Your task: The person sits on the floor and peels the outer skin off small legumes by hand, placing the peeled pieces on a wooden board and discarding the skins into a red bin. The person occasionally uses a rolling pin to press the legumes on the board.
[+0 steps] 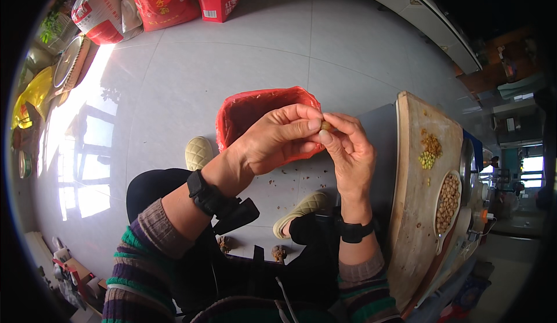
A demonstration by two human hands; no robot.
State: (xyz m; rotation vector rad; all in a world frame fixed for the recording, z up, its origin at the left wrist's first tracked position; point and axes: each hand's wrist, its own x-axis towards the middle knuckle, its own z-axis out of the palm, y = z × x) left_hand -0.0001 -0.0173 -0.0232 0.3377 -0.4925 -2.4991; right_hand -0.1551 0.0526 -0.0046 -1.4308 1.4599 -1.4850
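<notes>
A small round yellowish-brown nut or fruit [325, 125] is pinched between the fingertips of both hands. My left hand [272, 138] grips it from the left with thumb and fingers. From the right, the thumb and index finger of my right hand [354, 153] hold it too. Both hands are over the right part of a bin lined with a red plastic bag [243, 105]; its near rim is partly hidden behind my left hand. Whether the skin of the small thing is broken cannot be made out.
A wooden board [409, 184] stands at the right, bearing brown-yellow pieces [431, 144], green kernels [426, 160] and a white handled dish [438, 235] of round brown nuts [448, 199]. Brown crumbs [296, 179] lie on the floor between my shoes. Bulging sacks [163, 1] stand farther off.
</notes>
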